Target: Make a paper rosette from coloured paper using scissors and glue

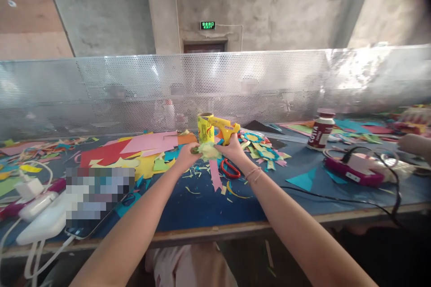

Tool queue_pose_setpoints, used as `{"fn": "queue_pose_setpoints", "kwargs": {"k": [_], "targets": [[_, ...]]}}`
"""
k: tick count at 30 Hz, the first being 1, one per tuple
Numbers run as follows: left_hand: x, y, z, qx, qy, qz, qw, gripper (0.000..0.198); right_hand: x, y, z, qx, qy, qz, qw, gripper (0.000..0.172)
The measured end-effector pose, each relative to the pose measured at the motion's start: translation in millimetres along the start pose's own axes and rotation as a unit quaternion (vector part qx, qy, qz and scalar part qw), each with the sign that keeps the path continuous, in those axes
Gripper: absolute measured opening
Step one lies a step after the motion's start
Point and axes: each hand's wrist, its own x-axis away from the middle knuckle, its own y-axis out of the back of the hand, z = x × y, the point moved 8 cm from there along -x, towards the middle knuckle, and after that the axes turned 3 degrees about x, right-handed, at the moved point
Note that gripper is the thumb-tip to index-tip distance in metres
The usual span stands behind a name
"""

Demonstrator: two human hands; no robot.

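Observation:
My right hand (pixel 232 148) is closed round the handle of a yellow glue gun (pixel 225 127), whose nozzle points left toward a yellow can (pixel 205 128). My left hand (pixel 187 156) pinches a small pale green and yellow paper piece (pixel 208 150) that lies between both hands. Red-handled scissors (pixel 230 169) lie on the blue table (pixel 208 208) just under my right wrist. A pink paper strip (pixel 214 175) hangs below the paper piece.
Coloured paper sheets (pixel 148 145) and scraps cover the table's left and middle. A brown bottle (pixel 320 131) stands to the right, near a pink device (pixel 353 169) with black cables. White chargers (pixel 40 215) and a phone lie at front left. A perforated metal screen (pixel 215 85) runs behind the table.

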Motion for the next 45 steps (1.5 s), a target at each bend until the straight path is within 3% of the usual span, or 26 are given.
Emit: {"fn": "queue_pose_setpoints", "kwargs": {"k": [9,14,24,29,33,35,39,45], "targets": [[2.2,7.7,-4.2,0.028,0.016,-0.032,0.999,0.04,1.3,4.4,-6.1,-0.083,-0.008,-0.01,0.997,0.069],[-1.2,4.6,6.6,0.116,0.049,-0.003,0.992,0.05,2.1,5.0,-8.5,-0.12,-0.024,-0.01,0.992,0.075],[1.1,-1.6,9.9,0.208,0.1,0.004,0.973,0.043,3.9,6.9,-9.0,-0.16,-0.042,-0.029,0.986,0.071],[-1.1,8.5,8.6,0.122,0.057,-0.034,0.99,0.041,1.0,7.1,-12.2,-0.143,-0.039,-0.035,0.988,0.069],[3.9,28.8,-18.1,-0.074,-0.095,-0.141,0.983,0.044,-0.5,11.4,-15.1,-0.125,-0.028,-0.065,0.99,0.065],[8.0,23.9,-30.7,-0.143,-0.15,-0.138,0.969,0.028,0.1,12.2,-14.2,-0.126,-0.017,-0.074,0.989,0.063],[9.7,1.6,-31.7,-0.136,-0.123,-0.072,0.981,0.013,3.1,8.9,-8.8,-0.135,0.004,-0.068,0.988,0.061],[11.6,-5.3,-26.7,-0.087,-0.07,-0.089,0.99,0.014,7.4,2.1,2.4,-0.136,0.024,-0.042,0.99,0.059]]}}
